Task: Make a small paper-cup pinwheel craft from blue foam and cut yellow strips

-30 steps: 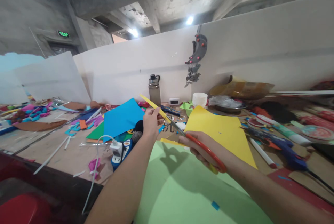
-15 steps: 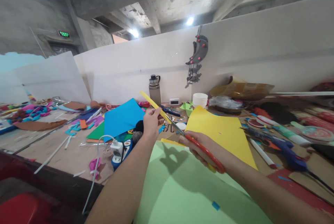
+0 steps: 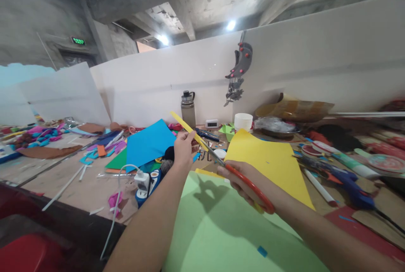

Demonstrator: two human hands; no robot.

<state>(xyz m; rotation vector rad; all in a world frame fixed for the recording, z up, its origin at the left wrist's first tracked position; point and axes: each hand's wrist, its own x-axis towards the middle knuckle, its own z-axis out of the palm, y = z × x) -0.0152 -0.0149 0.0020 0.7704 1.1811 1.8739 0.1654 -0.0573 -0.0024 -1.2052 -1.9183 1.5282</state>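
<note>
My left hand (image 3: 184, 147) is closed on a narrow yellow strip (image 3: 179, 119), which slants up to the left past the fingers. Red-handled scissors (image 3: 249, 185) are in my right hand (image 3: 237, 175), their blades pointing up and left against the strip's lower end. Whether the blades are fully closed on the strip is too small to tell. Under both hands lies a light green sheet (image 3: 202, 238), with their shadow across it and a small blue scrap (image 3: 262, 251) on top. A larger yellow sheet (image 3: 265, 153) rests just beyond my right hand.
Left of my arm are a blue sheet (image 3: 150, 143) and a power strip (image 3: 148, 187) with a white cable. A bottle (image 3: 188, 109) and white cups (image 3: 243, 121) stand at the back. On the right lie a blue glue gun (image 3: 357, 191) and a white stick (image 3: 319, 187).
Almost nothing differs. Both hands, the strip and the scissors keep nearly the same place, with only a slight shift of the whole view.
</note>
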